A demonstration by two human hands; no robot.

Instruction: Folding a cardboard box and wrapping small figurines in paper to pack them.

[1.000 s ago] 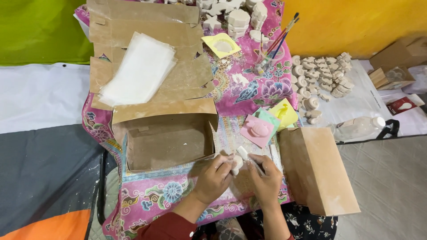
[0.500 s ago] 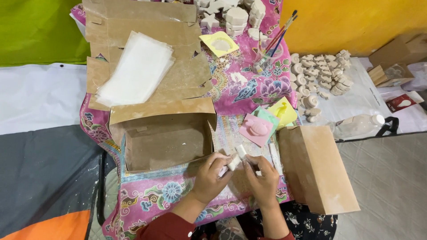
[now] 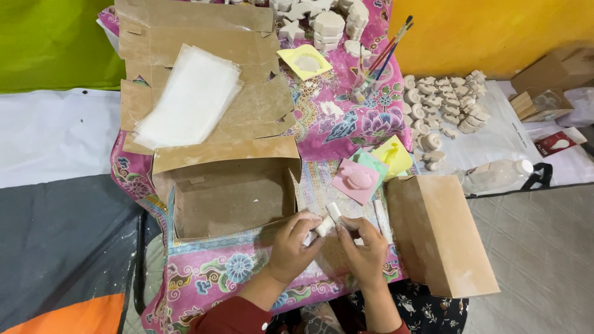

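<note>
Both my hands meet at the front edge of a low table covered with a pink flowered cloth [image 3: 204, 278]. My left hand [image 3: 292, 245] and my right hand [image 3: 366, 247] together grip a small white plaster piece [image 3: 329, 219], which seems to sit inside a thin clear bag; the bag's outline is hard to make out. An open brown cardboard box [image 3: 229, 198] lies just left of my left hand. A closed brown box [image 3: 442, 232] stands to the right of my right hand.
A stack of clear plastic bags [image 3: 189, 99] rests on flattened cardboard at the back. Pink, green and yellow moulds [image 3: 365, 173] lie in the middle. A jar of paintbrushes [image 3: 374, 68], several white plaster figures [image 3: 442, 105] and a plastic bottle [image 3: 495, 176] are to the right.
My hands have stayed in place and keep working the white piece; it has turned slightly between my fingers. The view shifted a little.
</note>
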